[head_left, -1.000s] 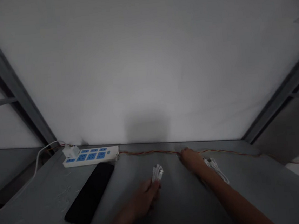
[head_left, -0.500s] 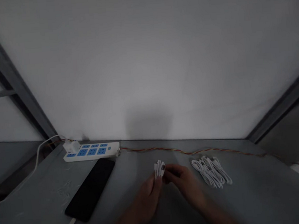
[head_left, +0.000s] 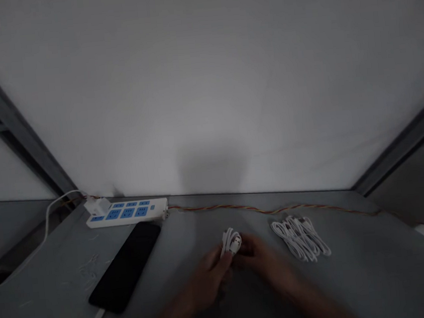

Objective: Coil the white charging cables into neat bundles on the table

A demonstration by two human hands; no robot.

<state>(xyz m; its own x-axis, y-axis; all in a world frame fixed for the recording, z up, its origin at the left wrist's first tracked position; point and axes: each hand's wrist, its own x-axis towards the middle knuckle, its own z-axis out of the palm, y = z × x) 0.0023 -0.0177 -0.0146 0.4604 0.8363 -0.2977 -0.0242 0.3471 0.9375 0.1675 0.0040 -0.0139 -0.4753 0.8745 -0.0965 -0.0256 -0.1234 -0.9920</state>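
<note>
A small coiled white USB cable (head_left: 231, 242) with its connector showing is held up in the middle of the view. My left hand (head_left: 208, 279) grips the coil from below and left. My right hand (head_left: 262, 259) presses against it from the right, its fingertips partly hiding the lower loops. To the right lies a bundle of several white cables (head_left: 300, 238) on the grey metal table (head_left: 372, 263), apart from both hands.
A black smartphone (head_left: 125, 267) lies to the left, with a white cable at its lower end. Behind it stands a white power strip with blue sockets (head_left: 127, 213) and a white plug (head_left: 97, 206). A twisted red-yellow wire (head_left: 277, 208) runs along the table's back edge, before a white wall.
My right hand has come back from the far edge by the white bundle to the coil, uncovering the bundle. The coil has turned, and its connector now faces the camera.
</note>
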